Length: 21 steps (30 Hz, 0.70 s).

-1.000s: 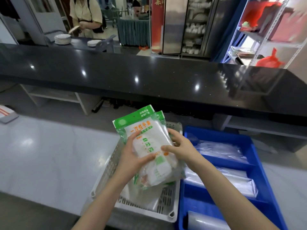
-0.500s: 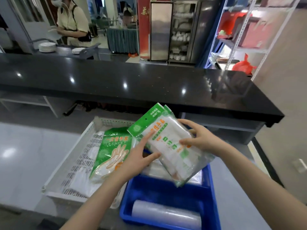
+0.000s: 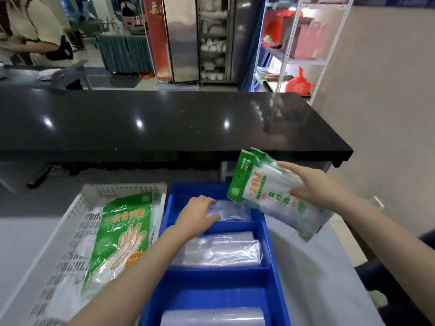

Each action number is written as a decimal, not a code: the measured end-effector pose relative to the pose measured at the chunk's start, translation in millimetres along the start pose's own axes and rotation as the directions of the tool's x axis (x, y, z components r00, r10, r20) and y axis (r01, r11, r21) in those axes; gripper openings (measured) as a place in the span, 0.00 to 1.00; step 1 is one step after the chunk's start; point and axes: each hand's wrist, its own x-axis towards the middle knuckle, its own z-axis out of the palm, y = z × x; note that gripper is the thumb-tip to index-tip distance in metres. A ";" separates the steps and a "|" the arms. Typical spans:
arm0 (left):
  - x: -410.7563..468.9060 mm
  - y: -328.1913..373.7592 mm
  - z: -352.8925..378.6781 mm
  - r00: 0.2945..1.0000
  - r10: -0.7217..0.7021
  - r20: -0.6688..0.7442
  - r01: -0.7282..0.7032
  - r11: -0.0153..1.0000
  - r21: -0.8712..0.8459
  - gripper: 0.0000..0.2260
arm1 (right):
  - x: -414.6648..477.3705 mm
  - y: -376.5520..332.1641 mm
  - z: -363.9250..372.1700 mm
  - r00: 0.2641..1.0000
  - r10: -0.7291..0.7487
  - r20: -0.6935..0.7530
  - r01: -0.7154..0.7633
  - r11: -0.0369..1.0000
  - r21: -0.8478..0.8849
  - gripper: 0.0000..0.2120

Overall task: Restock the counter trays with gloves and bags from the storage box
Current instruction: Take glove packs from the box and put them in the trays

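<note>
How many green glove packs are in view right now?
3, as far as shows: one lies flat in the white basket (green glove pack), and the right hand holds two stacked together (held packs) above the blue tray. More may be hidden underneath.

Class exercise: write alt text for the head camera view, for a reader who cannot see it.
A person's right hand holds glove packets above a blue tray, while the left hand rests on clear bags in its far compartment. Another glove packet lies in the white basket beside it.
</note>
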 end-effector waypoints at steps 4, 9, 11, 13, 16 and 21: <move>27.3 -5.2 17.8 0.990 -0.001 0.142 -0.017 0.993 0.121 0.34 | 9.1 1.6 2.0 0.998 -0.008 -0.064 0.000 0.994 -0.112 0.36; 44.5 -15.4 31.1 0.947 -0.087 0.309 0.028 0.981 0.191 0.42 | 17.7 3.3 7.7 0.997 -0.009 -0.073 -0.004 0.985 -0.174 0.36; 45.0 -19.1 34.0 0.938 -0.070 0.340 0.007 0.983 0.183 0.42 | 20.1 2.2 10.3 0.997 -0.014 -0.081 0.000 0.986 -0.168 0.36; 43.2 -20.6 36.7 0.946 -0.024 0.324 -0.039 0.981 0.188 0.41 | 22.0 0.1 12.5 0.996 -0.025 -0.086 0.011 0.986 -0.164 0.36; 39.6 -18.0 39.4 0.944 0.011 0.329 -0.081 0.976 0.200 0.40 | 25.3 -6.2 14.1 0.995 -0.055 -0.087 0.039 0.984 -0.174 0.36; 28.3 -12.7 31.7 0.916 -0.003 0.401 -0.064 0.986 0.154 0.33 | 32.6 -25.6 12.6 0.989 -0.125 -0.084 0.109 0.978 -0.175 0.35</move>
